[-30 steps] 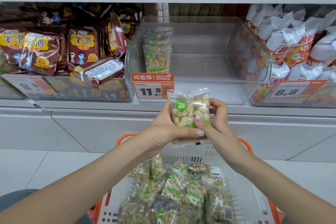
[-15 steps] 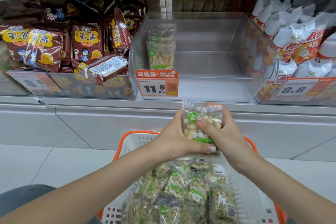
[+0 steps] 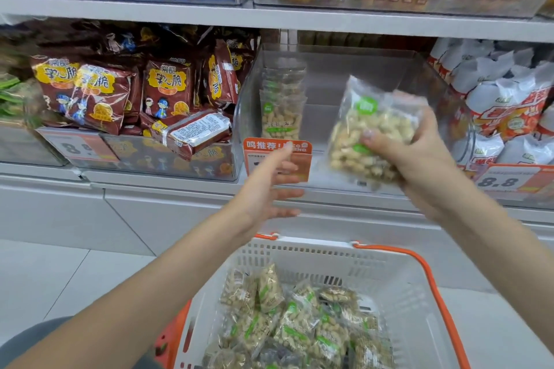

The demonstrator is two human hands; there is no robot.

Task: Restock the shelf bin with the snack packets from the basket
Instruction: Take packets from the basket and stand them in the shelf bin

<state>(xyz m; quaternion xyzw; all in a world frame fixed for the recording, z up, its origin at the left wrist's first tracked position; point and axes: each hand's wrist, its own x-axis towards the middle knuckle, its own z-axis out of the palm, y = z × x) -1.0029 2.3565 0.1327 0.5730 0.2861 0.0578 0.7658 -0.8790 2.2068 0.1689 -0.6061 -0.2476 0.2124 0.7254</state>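
Note:
My right hand (image 3: pixel 416 165) grips a clear snack packet (image 3: pixel 371 132) of pale nuts with a green label, held up in front of the clear shelf bin (image 3: pixel 344 69). A short row of the same packets (image 3: pixel 281 108) stands upright at the bin's left side. My left hand (image 3: pixel 269 189) hangs with fingers spread and holds nothing, in front of the orange price tag (image 3: pixel 277 145). Below, a white basket with orange handles (image 3: pixel 398 287) holds several more nut packets (image 3: pixel 293 323).
Left of the bin is a bin of dark red snack packs (image 3: pixel 168 90). On the right, white and orange packs (image 3: pixel 503 99) fill another bin. An upper shelf (image 3: pixel 269 16) runs overhead. The floor is pale tile (image 3: pixel 60 278).
My left hand has let go of the packet and drifted left. My right hand has lifted the packet up and right toward the bin. The view has moved closer to the shelf.

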